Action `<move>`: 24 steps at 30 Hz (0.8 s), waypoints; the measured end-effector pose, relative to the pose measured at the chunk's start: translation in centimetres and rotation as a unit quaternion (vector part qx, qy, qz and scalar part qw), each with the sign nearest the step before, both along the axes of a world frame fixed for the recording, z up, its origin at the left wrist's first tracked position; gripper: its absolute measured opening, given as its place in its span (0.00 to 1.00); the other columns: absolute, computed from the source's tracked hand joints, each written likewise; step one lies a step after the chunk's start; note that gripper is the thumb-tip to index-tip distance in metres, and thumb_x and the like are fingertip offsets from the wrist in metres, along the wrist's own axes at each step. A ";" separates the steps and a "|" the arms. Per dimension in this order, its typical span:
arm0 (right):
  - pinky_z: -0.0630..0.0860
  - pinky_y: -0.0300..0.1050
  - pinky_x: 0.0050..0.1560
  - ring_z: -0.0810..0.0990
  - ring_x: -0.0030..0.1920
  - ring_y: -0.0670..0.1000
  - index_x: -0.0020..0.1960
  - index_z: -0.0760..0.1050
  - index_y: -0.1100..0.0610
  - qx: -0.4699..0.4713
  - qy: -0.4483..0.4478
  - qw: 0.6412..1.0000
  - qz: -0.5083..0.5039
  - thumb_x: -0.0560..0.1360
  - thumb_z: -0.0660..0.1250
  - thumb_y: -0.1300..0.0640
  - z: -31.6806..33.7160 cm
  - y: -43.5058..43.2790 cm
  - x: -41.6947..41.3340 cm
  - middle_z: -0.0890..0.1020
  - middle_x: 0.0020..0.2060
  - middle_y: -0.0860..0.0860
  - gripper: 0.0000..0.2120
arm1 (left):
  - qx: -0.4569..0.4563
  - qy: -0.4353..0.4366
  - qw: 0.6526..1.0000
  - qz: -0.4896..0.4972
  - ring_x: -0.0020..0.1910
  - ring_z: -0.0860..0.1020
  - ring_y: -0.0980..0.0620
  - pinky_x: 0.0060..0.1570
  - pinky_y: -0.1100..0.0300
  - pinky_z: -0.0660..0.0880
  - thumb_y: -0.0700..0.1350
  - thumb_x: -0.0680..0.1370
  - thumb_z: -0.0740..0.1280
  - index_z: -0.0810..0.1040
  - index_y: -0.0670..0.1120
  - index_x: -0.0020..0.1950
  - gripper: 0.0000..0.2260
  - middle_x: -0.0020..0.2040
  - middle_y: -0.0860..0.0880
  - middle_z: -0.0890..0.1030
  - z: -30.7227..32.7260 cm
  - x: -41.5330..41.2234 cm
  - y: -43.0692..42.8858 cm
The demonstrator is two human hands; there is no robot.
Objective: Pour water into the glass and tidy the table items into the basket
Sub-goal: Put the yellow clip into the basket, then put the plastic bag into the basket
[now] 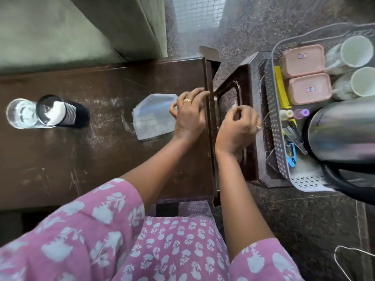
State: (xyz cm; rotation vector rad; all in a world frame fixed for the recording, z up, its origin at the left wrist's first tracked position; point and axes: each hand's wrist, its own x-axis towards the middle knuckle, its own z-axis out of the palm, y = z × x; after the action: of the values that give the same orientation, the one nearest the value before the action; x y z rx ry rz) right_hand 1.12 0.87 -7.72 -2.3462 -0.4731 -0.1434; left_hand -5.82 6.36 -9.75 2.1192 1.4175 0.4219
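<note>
A clear glass [20, 114] holding water stands at the far left of the dark brown table [101, 159]. Beside it is a black mesh holder [67, 116] with white tissue inside. A pale blue-white sheet [152, 118] lies flat near the table's right end. My left hand [189, 115] covers the sheet's right edge, with the thumb pinching it and the fingers reaching the table rim. My right hand [237, 128] hovers over the gap between the table and the stool, fingers curled and pinched together. Nothing clear shows in it. The grey perforated basket [273, 102] sits to the right.
The basket rests on a brown plastic stool [233, 82] and holds two pink boxes [304, 76], two white mugs [357, 67], a steel kettle [341, 130], a yellow strip, a stapler and small bottles. Speckled stone floor lies around. A green curtain hangs behind the table.
</note>
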 end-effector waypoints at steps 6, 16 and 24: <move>0.69 0.46 0.52 0.78 0.52 0.59 0.53 0.78 0.61 -0.065 0.235 0.966 0.086 0.75 0.67 0.57 -2.7 1.8 -5.3 0.80 0.52 0.58 0.09 | -0.100 0.112 0.987 0.059 0.67 0.65 0.43 0.66 0.47 0.59 0.42 0.77 0.59 0.67 0.49 0.68 0.19 0.70 0.48 0.67 -3.0 -6.4 2.2; 0.63 0.40 0.44 0.74 0.53 0.57 0.65 0.68 0.56 -0.101 0.346 0.930 0.077 0.74 0.69 0.54 -4.3 2.4 -8.8 0.69 0.60 0.56 0.21 | -0.041 0.221 0.974 0.026 0.74 0.52 0.42 0.73 0.44 0.45 0.54 0.75 0.65 0.55 0.48 0.74 0.32 0.76 0.45 0.54 -4.3 -9.4 6.7; 0.69 0.46 0.50 0.75 0.59 0.60 0.66 0.62 0.60 -0.058 0.562 0.825 -0.032 0.74 0.70 0.54 -5.4 2.7 -10.8 0.76 0.59 0.60 0.26 | -0.114 0.245 0.963 -0.004 0.70 0.64 0.39 0.72 0.40 0.44 0.62 0.75 0.59 0.57 0.47 0.73 0.32 0.69 0.41 0.69 -5.4 -11.4 7.7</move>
State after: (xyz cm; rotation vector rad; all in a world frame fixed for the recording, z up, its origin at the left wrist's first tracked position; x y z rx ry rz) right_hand -9.66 3.57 -13.14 -2.0993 0.2025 1.2064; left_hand -17.18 14.05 -15.15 2.1188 1.6259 -0.2850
